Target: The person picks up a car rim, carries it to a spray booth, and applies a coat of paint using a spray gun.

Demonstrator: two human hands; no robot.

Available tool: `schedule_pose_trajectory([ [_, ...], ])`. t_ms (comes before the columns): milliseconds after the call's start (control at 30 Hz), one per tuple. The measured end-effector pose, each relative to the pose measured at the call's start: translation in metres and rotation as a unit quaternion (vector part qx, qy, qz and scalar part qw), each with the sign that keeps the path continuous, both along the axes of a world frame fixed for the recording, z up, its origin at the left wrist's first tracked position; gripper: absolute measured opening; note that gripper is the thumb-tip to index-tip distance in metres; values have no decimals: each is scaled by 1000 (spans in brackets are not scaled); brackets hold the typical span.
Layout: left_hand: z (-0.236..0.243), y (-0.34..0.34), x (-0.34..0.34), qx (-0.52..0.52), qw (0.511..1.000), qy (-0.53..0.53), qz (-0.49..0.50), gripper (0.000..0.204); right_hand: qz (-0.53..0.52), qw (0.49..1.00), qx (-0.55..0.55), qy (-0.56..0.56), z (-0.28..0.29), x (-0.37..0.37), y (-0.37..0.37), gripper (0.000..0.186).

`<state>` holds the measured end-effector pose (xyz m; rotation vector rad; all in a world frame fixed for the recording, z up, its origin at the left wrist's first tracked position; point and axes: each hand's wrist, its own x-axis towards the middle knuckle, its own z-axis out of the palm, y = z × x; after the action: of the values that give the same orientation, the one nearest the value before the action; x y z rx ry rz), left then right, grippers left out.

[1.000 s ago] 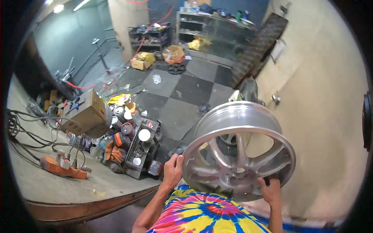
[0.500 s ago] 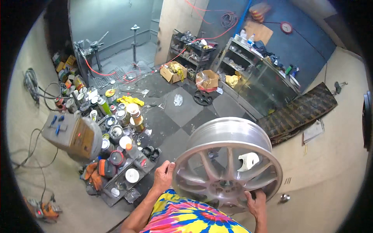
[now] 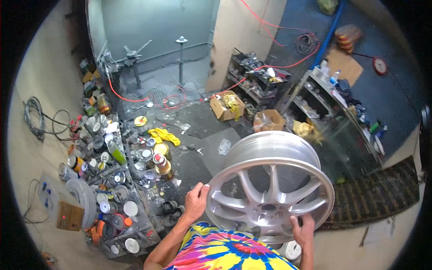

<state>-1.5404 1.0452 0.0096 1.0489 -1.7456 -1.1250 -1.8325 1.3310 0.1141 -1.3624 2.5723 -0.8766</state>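
Observation:
A bare silver alloy wheel with several spokes hangs in front of my body, its spoked face tilted toward me. My left hand is closed on the rim's left edge, thumb up, with the other fingers partly hidden. At the lower right, my right hand grips the wheel by a spoke near the rim; its fingertips are out of sight behind the metal. Below the wheel, close to my right forearm, a round white object shows partly.
Paint cans and bottles crowd the left side. A yellow cloth and a clear plastic bag lie on the floor. Cardboard boxes, a shelf and a glass cabinet stand beyond. A red hose crosses the back.
My view has swung, so the room's contents sit farther right and lower at the back. The wheel stays in both hands, shifted slightly right. The black wheel-shaped piece on the floor is now hidden.

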Motion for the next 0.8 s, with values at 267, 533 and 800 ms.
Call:
schedule_pose_trajectory([
  [267,11,-114,-81,24,992,-32,122,47,115,992,26,-33,36,-130,-205,40],
  [533,-13,-308,-141,35,985,-9,166,47,160,984,70,-28,19,-209,-434,40],
  [800,15,-545,-161,27,984,-28,175,47,162,983,72,-57,29,-237,-681,40],
])
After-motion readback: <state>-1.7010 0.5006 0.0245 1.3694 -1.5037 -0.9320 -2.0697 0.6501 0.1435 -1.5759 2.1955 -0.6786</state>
